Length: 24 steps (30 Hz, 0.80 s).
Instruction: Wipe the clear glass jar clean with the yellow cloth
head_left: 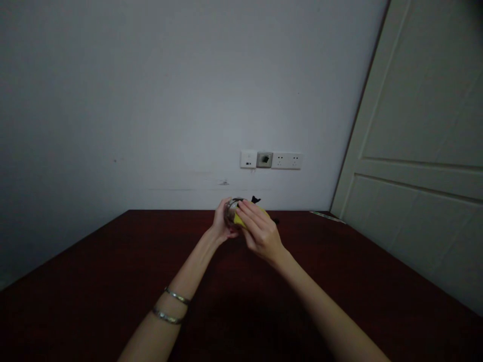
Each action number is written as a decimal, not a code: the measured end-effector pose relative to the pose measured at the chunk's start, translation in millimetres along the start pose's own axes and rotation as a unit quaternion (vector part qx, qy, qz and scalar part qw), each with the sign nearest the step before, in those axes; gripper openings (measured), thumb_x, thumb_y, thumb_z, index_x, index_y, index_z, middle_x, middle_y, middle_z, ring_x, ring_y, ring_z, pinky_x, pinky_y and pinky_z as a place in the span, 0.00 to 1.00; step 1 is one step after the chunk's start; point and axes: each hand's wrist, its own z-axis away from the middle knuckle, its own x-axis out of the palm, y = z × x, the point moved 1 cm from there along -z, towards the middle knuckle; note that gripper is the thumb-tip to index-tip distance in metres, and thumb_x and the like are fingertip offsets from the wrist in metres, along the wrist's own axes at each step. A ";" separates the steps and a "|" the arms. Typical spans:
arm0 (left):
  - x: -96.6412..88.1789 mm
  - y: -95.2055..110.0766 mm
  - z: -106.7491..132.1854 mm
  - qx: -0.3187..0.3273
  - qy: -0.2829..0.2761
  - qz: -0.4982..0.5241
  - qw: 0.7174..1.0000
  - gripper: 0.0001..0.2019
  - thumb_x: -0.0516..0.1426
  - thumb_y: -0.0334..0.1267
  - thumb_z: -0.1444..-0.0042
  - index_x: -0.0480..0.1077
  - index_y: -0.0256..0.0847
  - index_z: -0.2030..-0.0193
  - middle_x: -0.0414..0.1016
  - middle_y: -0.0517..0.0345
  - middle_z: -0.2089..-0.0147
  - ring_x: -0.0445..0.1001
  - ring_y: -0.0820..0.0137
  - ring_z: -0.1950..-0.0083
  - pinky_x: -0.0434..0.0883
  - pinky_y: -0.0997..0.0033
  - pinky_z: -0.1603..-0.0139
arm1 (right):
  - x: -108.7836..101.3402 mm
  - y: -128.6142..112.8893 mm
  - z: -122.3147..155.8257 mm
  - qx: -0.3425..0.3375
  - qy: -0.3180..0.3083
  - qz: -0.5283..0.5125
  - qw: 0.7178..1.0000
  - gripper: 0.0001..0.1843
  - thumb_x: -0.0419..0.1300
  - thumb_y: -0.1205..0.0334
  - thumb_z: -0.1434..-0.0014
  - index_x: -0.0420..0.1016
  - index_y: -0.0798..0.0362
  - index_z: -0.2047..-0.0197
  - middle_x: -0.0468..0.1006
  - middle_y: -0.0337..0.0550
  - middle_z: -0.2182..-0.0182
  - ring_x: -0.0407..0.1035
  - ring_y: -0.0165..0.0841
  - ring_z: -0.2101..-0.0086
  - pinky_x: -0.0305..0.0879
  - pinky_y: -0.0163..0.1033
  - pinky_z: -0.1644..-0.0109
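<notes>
While the left hand [222, 223] cups a round glass container [231, 211] from below and the side, the right hand [259, 232] comes over the top with its fingers spread and slanted across a yellow pad [242, 221], pressing it against the glass. Both hands are closed around the pair and nearly touching at the fingertips; neither is pinching with just two fingers. The left fingers wrap the near side of the container, and most of its surface is hidden by the hands. What is inside it can't be made out, and neither can the pad's exact material.

Judging by this grip, the step in hand is working the yellow pad against the glass, held up in the air. The hold calls for the left hand to keep the container steady while the right hand keeps the pad pressed on.

A small black piece [255, 199] pokes up just behind the hands, and a dark bit shows past the right hand; it is unclear whether either is attached to what is held. Two metal bangles [171, 305] sit on the left forearm.

Both hands are above the far part of a dark red tabletop [94, 266], near its back edge. A paper strip [327, 216] lies at the far right corner. Behind are a white wall [151, 90] with a wall socket panel [270, 160] and a white door [411, 100] to the right.
</notes>
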 end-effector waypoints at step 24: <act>4.1 -9.4 10.5 0.390 0.025 -0.750 0.534 0.29 0.59 0.56 0.52 0.68 0.36 0.49 0.69 0.49 0.57 0.74 0.62 0.61 0.73 0.62 0.60 | 4.9 47.6 3.8 0.695 0.122 -0.533 0.467 0.11 0.56 0.62 0.41 0.76 0.59 0.70 0.80 0.44 0.76 0.73 0.32 0.78 0.71 0.36 0.69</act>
